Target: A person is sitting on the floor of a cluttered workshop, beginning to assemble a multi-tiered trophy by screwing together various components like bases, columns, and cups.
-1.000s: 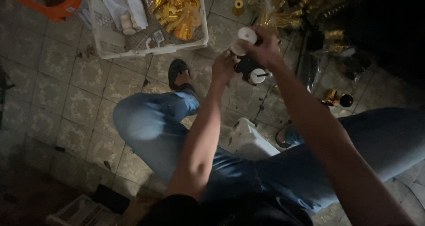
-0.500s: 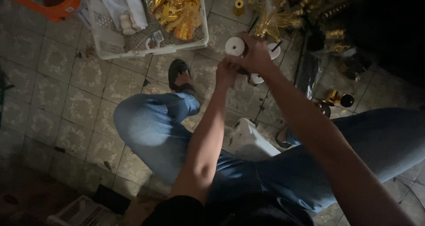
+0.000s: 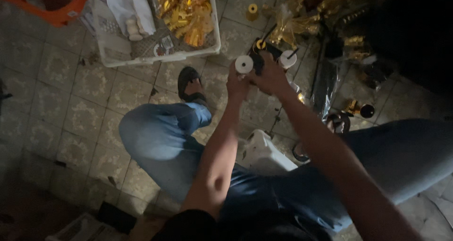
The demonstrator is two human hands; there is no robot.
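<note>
Both arms are stretched forward and down from the bottom of the view, over bent knees in blue jeans, and the 2 hands are brought together above the tiled floor (image 3: 71,104). The left hand (image 3: 237,84) is raised with its fingers curled closed around a white round-ended spool (image 3: 244,64), which is held end-on at the fingertips. The right hand (image 3: 271,76) is closed on a dark object (image 3: 258,62) just beside that spool; how tightly it is gripped cannot be told in the dim light. A second white spool (image 3: 287,59) is seen just past the right hand, touching or nearly touching the dark object.

A white plastic basket (image 3: 155,59) is set on the floor at upper left of the hands; gold foil pieces (image 3: 186,12), white folded packets (image 3: 125,5) and a small label with red and white patches (image 3: 163,45) are held in it. An orange container (image 3: 59,12) is seen at the top left corner. A small yellow spool (image 3: 253,9) stands on the tiles beyond the hands, and gold ribbon decorations (image 3: 292,21) are piled at upper right. A dark sandal (image 3: 189,83) is worn on the left foot.
</note>
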